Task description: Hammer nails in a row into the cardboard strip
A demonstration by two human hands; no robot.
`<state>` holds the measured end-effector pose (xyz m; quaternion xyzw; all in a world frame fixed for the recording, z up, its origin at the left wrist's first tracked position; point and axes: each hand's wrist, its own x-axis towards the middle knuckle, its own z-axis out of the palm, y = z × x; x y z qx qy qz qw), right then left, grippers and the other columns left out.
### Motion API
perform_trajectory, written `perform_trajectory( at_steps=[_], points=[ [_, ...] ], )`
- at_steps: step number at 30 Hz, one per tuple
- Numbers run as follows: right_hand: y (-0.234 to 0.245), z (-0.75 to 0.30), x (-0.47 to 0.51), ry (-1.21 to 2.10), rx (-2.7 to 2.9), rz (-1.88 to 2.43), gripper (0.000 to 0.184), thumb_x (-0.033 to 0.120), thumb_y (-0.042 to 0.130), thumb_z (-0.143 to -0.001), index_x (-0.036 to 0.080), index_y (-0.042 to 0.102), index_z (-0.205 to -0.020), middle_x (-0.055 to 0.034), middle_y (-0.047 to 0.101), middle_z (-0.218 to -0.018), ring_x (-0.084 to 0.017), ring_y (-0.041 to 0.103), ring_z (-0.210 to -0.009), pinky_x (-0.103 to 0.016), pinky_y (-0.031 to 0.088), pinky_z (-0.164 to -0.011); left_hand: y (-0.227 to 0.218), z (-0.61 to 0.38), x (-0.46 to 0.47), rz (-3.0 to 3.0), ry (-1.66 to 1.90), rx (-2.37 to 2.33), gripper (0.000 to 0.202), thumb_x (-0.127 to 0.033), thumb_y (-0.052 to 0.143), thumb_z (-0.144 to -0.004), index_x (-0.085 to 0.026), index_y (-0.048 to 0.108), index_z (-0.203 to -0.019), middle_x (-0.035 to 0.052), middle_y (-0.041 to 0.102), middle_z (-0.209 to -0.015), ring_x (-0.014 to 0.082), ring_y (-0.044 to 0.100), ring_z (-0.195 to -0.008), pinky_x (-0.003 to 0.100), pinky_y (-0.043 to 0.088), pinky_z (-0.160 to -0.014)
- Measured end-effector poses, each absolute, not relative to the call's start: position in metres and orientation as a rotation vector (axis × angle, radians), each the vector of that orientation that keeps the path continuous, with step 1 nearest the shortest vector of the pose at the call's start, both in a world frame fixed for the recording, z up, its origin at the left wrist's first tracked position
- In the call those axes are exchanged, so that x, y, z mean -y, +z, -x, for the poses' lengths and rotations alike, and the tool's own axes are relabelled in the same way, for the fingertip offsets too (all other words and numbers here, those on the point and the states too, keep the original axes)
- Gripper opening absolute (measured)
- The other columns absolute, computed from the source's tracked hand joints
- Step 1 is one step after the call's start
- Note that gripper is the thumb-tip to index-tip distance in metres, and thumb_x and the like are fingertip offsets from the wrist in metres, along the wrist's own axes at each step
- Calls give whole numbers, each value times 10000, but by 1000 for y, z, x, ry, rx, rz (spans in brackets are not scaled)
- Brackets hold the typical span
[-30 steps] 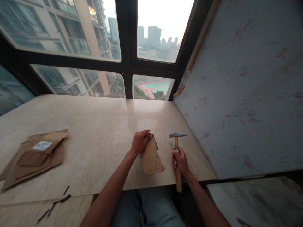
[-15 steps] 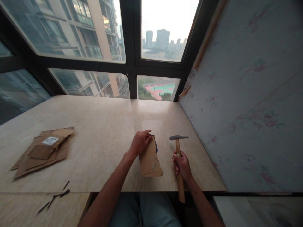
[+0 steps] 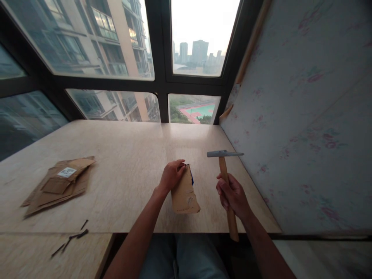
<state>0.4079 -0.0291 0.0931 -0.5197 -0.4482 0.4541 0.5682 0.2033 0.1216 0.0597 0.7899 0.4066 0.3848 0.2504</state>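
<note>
My left hand point(image 3: 172, 176) is closed at the upper end of a torn brown piece of cardboard point(image 3: 184, 199), its fingers at the top edge. A small dark bit shows by the fingertips, too small to make out. Along the cardboard's right side a strip of blue point(image 3: 192, 179) peeks out. In my right hand point(image 3: 232, 193), fingers wrapped round the wooden handle, is a hammer point(image 3: 223, 166). Its grey metal head is raised to the right of the cardboard, apart from it.
Flattened brown cardboard pieces point(image 3: 59, 184), one with a white label, lie on the left of the pale stone-look sill point(image 3: 124, 155). Several dark, thin nail-like pieces point(image 3: 71, 238) lie near the front left. A flowered wall point(image 3: 305, 155) borders the right, windows the back.
My right hand has lifted the hammer up and to the right, away from the cardboard. The left hand and cardboard stay nearly in place; the view has shifted slightly.
</note>
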Motion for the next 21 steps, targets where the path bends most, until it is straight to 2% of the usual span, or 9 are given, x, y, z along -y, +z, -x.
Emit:
perform_trajectory(
  at_steps=[3, 6, 10, 16, 21],
  points=[
    [135, -408, 16, 1156, 1292, 1367, 283, 475, 548, -883, 208, 512, -971, 101, 437, -564, -22, 309, -289, -137, 236, -255, 60, -204, -121, -2173, 1057, -1128, 209, -224, 619, -841, -175, 674, -1037, 80, 737, -1009, 216, 699, -909, 366, 549, -849],
    [157, -402, 0, 1141, 1513, 1520, 231, 406, 551, -873, 184, 545, -939, 86, 425, -582, -24, 330, -321, -142, 248, -269, 61, -205, -121, -2150, 1071, -1137, 200, -206, 617, -836, -184, 678, -1025, 72, 737, -1001, 211, 698, -907, 357, 550, -843],
    [156, -395, -14, 1126, 1601, 1596, 181, 351, 543, -857, 176, 548, -903, 82, 412, -590, -23, 327, -337, -145, 245, -279, 60, -206, -120, -2071, 1088, -1121, 221, -197, 620, -831, -187, 675, -1044, 57, 744, -951, 194, 706, -867, 331, 558, -815],
    [149, -394, -20, 1217, 1470, 1596, 222, 418, 527, -848, 201, 492, -879, 91, 387, -589, -38, 305, -328, -156, 265, -248, 61, -204, -126, -2161, 1074, -1090, 148, -191, 637, -821, -218, 740, -923, 49, 751, -935, 199, 694, -857, 336, 541, -811],
    [148, -394, -21, 1208, 1469, 1590, 208, 405, 523, -845, 200, 500, -871, 89, 405, -588, -38, 323, -317, -156, 269, -239, 63, -201, -128, -2152, 1050, -1053, 181, -164, 640, -817, -230, 758, -936, 48, 758, -895, 190, 698, -811, 316, 539, -775]
  ],
)
